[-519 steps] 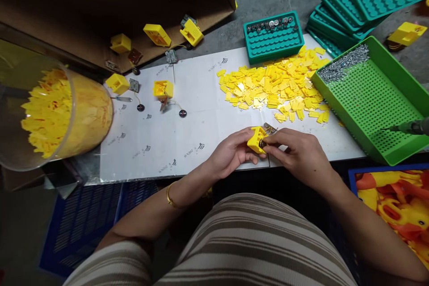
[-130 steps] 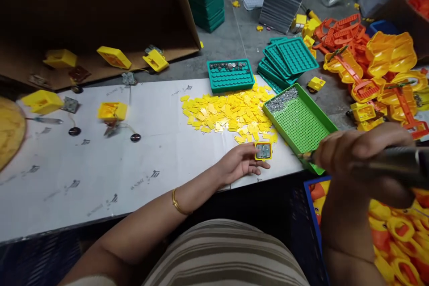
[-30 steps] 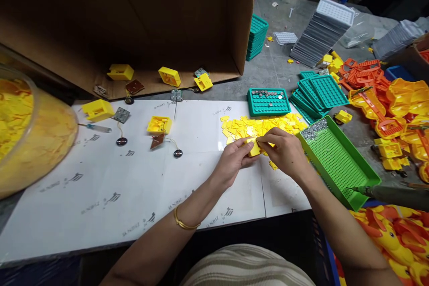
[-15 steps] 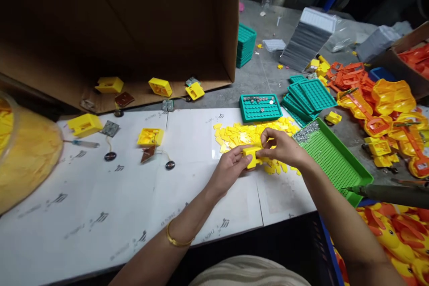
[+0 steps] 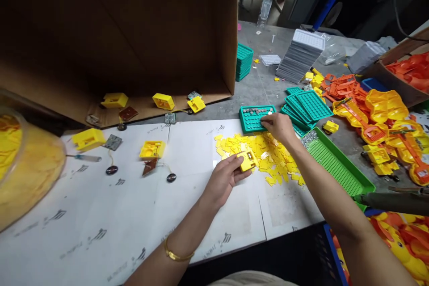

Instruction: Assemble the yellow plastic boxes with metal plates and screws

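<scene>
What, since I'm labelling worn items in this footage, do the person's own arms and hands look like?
The left hand and right hand are both bare, without gloves. No sleeve shows on the left forearm or right forearm. A slim gold-coloured bangle circles the left one; the right one shows no bracelet or watch.

Smooth yellow plastic housing (image 5: 248, 161), ridged teal plastic tray (image 5: 252, 124) — shiny metal pieces (image 5: 256, 111) inside, matt brown cardboard box (image 5: 161, 31).
</scene>
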`<state>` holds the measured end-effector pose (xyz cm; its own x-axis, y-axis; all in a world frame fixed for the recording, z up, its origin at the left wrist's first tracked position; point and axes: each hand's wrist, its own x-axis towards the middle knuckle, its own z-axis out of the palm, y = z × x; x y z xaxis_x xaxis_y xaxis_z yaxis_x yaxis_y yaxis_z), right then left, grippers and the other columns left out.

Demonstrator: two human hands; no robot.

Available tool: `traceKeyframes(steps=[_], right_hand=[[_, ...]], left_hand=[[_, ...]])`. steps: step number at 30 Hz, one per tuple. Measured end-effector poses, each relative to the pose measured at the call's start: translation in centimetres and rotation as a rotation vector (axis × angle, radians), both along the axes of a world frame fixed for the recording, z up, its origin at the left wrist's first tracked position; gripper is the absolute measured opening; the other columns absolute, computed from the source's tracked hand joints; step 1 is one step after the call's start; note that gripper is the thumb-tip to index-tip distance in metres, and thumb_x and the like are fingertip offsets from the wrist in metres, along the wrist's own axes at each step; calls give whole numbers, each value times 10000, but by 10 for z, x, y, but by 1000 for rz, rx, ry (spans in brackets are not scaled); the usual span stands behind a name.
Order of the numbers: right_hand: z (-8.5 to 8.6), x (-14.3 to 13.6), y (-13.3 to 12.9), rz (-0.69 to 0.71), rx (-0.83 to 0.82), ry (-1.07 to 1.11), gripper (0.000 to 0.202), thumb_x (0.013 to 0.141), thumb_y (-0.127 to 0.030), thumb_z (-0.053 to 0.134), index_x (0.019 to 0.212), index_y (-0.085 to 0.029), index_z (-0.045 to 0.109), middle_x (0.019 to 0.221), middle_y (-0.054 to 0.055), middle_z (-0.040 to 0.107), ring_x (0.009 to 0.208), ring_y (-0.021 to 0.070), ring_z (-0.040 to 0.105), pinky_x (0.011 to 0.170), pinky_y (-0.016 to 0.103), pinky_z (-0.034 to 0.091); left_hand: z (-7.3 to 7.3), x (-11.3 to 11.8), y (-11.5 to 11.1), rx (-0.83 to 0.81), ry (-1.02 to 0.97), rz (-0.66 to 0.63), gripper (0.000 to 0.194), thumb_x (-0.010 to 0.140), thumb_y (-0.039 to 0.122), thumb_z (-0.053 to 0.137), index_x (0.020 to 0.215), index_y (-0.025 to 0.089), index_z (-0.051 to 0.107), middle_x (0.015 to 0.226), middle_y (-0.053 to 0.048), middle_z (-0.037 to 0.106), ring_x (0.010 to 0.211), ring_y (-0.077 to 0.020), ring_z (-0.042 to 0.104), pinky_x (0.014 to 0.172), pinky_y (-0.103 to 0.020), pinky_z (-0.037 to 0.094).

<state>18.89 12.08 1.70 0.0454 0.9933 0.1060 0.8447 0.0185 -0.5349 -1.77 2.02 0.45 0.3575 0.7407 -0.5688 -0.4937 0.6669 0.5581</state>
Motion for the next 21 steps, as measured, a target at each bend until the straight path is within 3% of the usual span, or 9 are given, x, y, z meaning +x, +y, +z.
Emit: traceKeyframes(steps=[4,10,14,21], right_hand=[[6,2,-9,-25,-45,70,89,737,-177,671,813,-163,715,745,46,712,672,175,645,690,328,509],[14,-29,-78,221,-101,324,69,773,-225,664,804,-192,717,783,15,722,683,133,650,607,250,511],[12,-46,-104,262,49,179,53,797,-167,644,800,-179,696,794,21,690,727,130,630,594,229,483],[7,-50,-109,290,124,-141,92,851,-180,596,829,-159,683,792,34,668,638,125,597,561,236,430]], left_hand=[[0,-1,1,25,-6,41,93,789,168,662,853,108,632,875,-53,648,810,-147,657,790,-309,581],[-4,-2,2,38,18,-1,201,823,219,624,985,104,647,1006,-96,664,850,-158,662,752,-283,561],[-5,-2,0,88,42,-62,260,801,277,655,1008,119,654,1013,-91,661,844,-150,659,750,-272,554],[-6,1,-4,155,114,-65,370,729,368,720,1000,122,665,899,-57,663,780,-130,645,727,-254,549]])
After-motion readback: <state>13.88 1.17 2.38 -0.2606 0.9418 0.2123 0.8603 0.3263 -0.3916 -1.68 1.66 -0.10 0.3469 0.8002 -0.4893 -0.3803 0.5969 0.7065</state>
